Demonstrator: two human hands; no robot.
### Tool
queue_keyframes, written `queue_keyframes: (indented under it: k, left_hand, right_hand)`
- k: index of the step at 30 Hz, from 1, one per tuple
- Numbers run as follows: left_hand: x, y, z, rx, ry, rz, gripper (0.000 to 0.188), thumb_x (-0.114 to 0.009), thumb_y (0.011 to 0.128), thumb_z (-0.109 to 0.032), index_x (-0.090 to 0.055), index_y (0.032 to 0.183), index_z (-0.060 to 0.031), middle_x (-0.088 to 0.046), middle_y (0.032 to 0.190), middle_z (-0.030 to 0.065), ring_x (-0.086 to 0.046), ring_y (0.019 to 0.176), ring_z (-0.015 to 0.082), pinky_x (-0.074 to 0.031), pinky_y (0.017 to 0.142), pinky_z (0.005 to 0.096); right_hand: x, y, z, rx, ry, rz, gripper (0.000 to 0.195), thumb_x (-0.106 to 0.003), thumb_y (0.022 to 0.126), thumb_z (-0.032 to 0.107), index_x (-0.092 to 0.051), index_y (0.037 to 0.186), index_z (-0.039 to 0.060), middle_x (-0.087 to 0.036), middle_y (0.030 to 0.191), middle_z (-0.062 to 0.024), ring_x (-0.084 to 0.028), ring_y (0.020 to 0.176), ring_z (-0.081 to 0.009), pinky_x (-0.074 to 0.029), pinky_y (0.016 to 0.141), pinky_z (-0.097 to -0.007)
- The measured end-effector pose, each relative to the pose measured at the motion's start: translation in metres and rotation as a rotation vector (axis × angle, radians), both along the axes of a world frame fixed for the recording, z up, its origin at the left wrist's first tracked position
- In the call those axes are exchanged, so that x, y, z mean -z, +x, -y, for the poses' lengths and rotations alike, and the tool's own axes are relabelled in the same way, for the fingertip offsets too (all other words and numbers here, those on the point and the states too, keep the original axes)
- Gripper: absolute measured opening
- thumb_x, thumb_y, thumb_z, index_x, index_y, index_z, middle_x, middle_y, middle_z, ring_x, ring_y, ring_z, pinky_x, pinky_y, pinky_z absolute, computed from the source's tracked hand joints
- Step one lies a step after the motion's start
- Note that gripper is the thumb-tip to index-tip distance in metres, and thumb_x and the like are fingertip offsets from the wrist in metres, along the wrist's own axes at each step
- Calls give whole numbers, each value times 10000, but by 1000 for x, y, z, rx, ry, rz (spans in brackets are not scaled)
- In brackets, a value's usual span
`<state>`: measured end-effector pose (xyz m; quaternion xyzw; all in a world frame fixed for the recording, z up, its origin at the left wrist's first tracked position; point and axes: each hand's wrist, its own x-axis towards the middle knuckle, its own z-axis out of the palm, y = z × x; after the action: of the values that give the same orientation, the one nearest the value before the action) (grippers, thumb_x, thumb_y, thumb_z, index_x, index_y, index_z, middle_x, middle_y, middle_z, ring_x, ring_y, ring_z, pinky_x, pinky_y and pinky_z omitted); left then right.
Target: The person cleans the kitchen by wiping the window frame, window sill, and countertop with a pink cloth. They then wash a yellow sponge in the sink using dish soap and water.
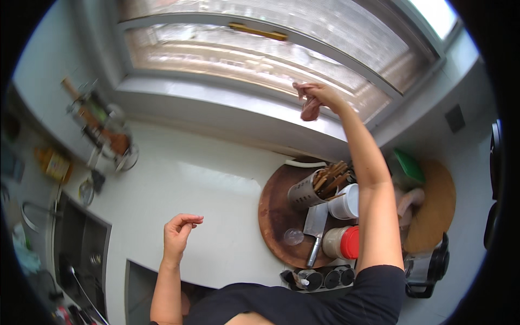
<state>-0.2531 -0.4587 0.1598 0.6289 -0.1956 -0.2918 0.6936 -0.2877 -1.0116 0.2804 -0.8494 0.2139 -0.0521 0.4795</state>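
My right hand (323, 95) is raised in front of the window sill, closed on a crumpled reddish-brown cloth (310, 110) that hangs from the fingers. My left hand (178, 233) hovers over the white countertop (219, 203) with its fingers bent and nothing seen in it. To the right lies a round wooden board (270, 211). On it are a perforated metal holder (302, 193) of chopsticks, a cleaver (315, 221), a white tub (343, 203), a jar with a red lid (350, 242) and a small clear round lid (293, 236).
A sink (79, 243) is at the left, with a utensil rack (107, 130) behind it. Small spice jars (332, 279) line the front right. A glass pitcher (426, 270) and a green-lidded container (408, 166) stand further right. The window frame (195, 77) spans the back.
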Motion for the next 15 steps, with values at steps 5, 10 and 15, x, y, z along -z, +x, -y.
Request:
queue_keyframes:
  k: [5, 10, 15]
  left_hand:
    - [10, -4, -95, -179, -23, -77, 203, -452, 869, 30, -643, 933, 7, -687, 938, 101, -646, 878, 166, -486, 782, 278]
    - [12, 8, -173, -189, -123, -59, 196, -468, 869, -13, -638, 961, 23, -675, 953, 110, -639, 899, 178, -482, 801, 287]
    - [22, 17, -257, -269, -44, -56, 203, -472, 889, -43, -642, 986, 9, -670, 972, 93, -632, 913, 163, -479, 819, 284]
  right_hand:
    - [-61, 51, -201, -352, 481, 50, 422, -367, 990, 296, -433, 1347, 82, -597, 1106, -83, -620, 887, -186, -503, 811, -326]
    - [-20, 80, -367, -382, 817, 62, 455, -417, 974, 354, -438, 1311, 49, -557, 1190, -114, -562, 1060, -209, -440, 943, -368]
    - [24, 58, -520, -582, 890, 168, 528, -435, 953, 409, -432, 1304, 14, -567, 1183, -126, -557, 1086, -245, -446, 944, -387]
